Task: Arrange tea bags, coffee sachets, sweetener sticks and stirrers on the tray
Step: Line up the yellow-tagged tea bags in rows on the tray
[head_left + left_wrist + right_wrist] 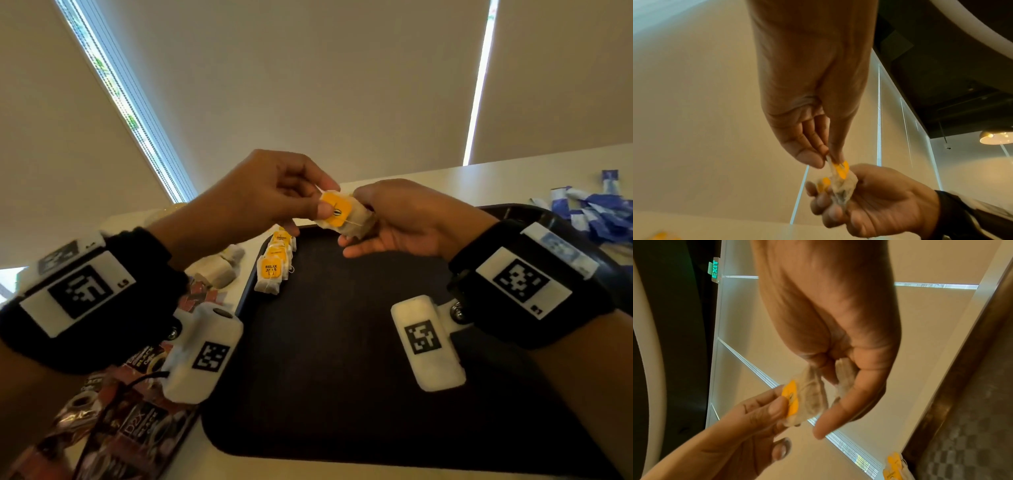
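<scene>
I see my left hand [270, 192] pinching the yellow tag [336, 213] of a tea bag [356, 222] above the far edge of the black tray [342, 394]. My right hand [407, 222] cups a small bunch of tea bags with curled fingers. A row of tea bags [275, 265] lies along the tray's left side.

tea bag tag [270, 269]: "RELAX" | wall sign [714, 270]: "EXIT" (green) | coffee sachet [144, 418]: "BLACK"
</scene>
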The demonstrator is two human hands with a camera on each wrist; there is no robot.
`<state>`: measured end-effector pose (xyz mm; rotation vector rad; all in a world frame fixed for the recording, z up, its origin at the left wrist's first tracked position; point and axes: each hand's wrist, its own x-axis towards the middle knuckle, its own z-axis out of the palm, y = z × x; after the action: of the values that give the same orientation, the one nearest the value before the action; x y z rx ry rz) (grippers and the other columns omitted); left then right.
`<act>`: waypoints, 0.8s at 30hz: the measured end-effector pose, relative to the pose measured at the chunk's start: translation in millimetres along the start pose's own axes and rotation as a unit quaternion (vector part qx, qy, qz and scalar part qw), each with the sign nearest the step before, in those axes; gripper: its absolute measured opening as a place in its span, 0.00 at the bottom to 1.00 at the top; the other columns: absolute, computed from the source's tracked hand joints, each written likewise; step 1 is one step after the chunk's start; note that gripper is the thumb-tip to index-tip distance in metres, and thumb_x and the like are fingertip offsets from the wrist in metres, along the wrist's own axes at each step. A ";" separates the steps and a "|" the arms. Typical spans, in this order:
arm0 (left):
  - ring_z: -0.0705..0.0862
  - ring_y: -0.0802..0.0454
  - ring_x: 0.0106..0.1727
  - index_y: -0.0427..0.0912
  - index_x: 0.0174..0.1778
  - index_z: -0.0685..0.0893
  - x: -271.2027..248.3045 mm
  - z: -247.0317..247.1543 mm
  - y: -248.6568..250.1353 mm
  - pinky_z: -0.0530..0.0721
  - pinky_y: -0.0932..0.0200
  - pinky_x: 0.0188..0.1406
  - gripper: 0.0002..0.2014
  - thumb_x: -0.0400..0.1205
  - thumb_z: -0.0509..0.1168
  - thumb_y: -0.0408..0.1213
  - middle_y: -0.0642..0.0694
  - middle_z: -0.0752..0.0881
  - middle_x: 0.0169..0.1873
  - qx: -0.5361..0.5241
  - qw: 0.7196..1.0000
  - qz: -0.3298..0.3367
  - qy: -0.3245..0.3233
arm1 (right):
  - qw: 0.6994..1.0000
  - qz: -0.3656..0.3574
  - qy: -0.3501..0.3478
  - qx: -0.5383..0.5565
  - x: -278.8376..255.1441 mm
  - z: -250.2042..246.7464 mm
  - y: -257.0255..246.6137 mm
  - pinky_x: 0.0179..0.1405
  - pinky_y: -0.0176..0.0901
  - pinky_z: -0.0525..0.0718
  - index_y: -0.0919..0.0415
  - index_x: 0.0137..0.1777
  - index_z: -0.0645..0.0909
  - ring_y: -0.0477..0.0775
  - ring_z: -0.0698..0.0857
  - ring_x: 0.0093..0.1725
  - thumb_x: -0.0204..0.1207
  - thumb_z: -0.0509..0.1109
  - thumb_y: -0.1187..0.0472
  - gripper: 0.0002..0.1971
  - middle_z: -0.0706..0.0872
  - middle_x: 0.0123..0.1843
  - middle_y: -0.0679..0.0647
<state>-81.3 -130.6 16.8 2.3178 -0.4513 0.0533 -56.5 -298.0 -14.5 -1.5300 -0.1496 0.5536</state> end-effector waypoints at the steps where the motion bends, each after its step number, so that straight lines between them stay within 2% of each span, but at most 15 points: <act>1: 0.88 0.57 0.40 0.44 0.51 0.85 -2.6 -4.7 0.2 0.88 0.65 0.34 0.09 0.75 0.71 0.35 0.50 0.89 0.38 0.005 1.000 -0.001 -0.009 | 1.000 0.002 -0.003 0.001 0.7 0.0 0.2 0.31 0.43 0.88 0.66 0.53 0.74 0.53 0.82 0.38 0.85 0.53 0.66 0.08 0.79 0.47 0.64; 4: 0.89 0.57 0.43 0.45 0.46 0.84 -10.0 -19.5 -3.5 0.87 0.66 0.37 0.06 0.74 0.69 0.37 0.51 0.90 0.41 0.022 0.999 -0.015 -0.023 | 1.000 0.005 -0.007 -0.002 2.8 -1.5 2.1 0.37 0.46 0.88 0.64 0.46 0.76 0.54 0.82 0.42 0.84 0.54 0.68 0.10 0.78 0.51 0.63; 7: 0.89 0.56 0.43 0.43 0.45 0.84 -17.8 -32.3 -16.5 0.87 0.67 0.40 0.04 0.77 0.68 0.33 0.48 0.88 0.44 0.072 0.996 -0.041 -0.044 | 1.000 0.006 -0.011 -0.005 2.7 -2.2 3.6 0.37 0.46 0.88 0.64 0.50 0.77 0.55 0.83 0.44 0.84 0.54 0.67 0.10 0.79 0.59 0.61; 9: 0.89 0.53 0.44 0.42 0.45 0.84 -23.0 -37.7 -27.9 0.87 0.66 0.41 0.04 0.76 0.67 0.33 0.46 0.88 0.46 0.092 0.986 -0.083 -0.112 | 1.000 0.002 -0.007 -0.001 2.4 -3.2 3.8 0.35 0.45 0.89 0.64 0.52 0.74 0.55 0.83 0.44 0.83 0.53 0.68 0.08 0.81 0.60 0.59; 11: 0.89 0.49 0.46 0.40 0.45 0.86 -28.5 -38.5 -38.6 0.89 0.59 0.44 0.05 0.75 0.68 0.34 0.46 0.88 0.46 0.078 0.969 -0.131 -0.195 | 1.000 0.001 -0.005 -0.006 1.6 -3.5 3.0 0.32 0.44 0.89 0.63 0.49 0.73 0.55 0.83 0.43 0.82 0.52 0.69 0.08 0.82 0.59 0.58; 14: 0.88 0.51 0.49 0.44 0.46 0.87 -31.5 -32.9 -54.3 0.89 0.54 0.46 0.05 0.75 0.70 0.35 0.50 0.88 0.46 0.109 0.947 -0.155 -0.259 | 1.000 0.003 0.001 -0.024 1.2 -4.6 1.9 0.28 0.40 0.88 0.63 0.51 0.76 0.54 0.82 0.40 0.81 0.53 0.69 0.09 0.80 0.57 0.59; 18: 0.87 0.64 0.40 0.49 0.45 0.85 -23.4 -25.2 -72.1 0.87 0.61 0.40 0.05 0.77 0.71 0.34 0.54 0.87 0.43 0.194 0.937 -0.150 -0.248 | 0.999 0.010 0.011 -0.048 1.3 -5.3 1.5 0.27 0.40 0.88 0.63 0.58 0.77 0.52 0.82 0.41 0.82 0.56 0.66 0.10 0.77 0.51 0.60; 20: 0.85 0.66 0.36 0.52 0.43 0.84 -18.4 -22.1 -76.9 0.87 0.62 0.40 0.06 0.77 0.72 0.36 0.55 0.86 0.39 0.230 0.937 -0.132 -0.228 | 0.998 0.012 0.013 -0.053 2.1 -5.9 1.8 0.28 0.41 0.89 0.63 0.61 0.75 0.52 0.83 0.41 0.81 0.59 0.66 0.11 0.78 0.51 0.61; 24: 0.80 0.76 0.36 0.53 0.41 0.83 -9.4 -15.3 -83.2 0.75 0.81 0.35 0.07 0.75 0.74 0.37 0.58 0.84 0.39 0.266 0.941 -0.097 -0.184 | 0.998 0.005 0.015 -0.062 3.5 -6.2 2.6 0.31 0.43 0.89 0.64 0.58 0.75 0.53 0.83 0.45 0.80 0.64 0.68 0.08 0.78 0.50 0.60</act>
<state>-60.6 -63.1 -30.8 2.9109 -0.4252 -0.4101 -51.4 -302.2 -18.2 -1.6589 -0.1555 0.5366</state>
